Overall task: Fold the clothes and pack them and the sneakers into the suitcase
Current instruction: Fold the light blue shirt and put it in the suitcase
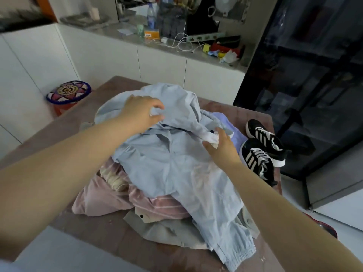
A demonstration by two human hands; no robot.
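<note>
Two sneakers [264, 148] beside clothes pile [172, 163], patterned stool [68, 92] beyond table [66, 126]

We meet sneakers [263, 152] just right of our right hand [222, 148], clothes [176, 165] under both; open counter [62, 130] left of our left hand [141, 112].

Patterned round stool [68, 92] beside brown table [117, 85]; water bottle [151, 16] on cluttered counter [117, 30]
</note>
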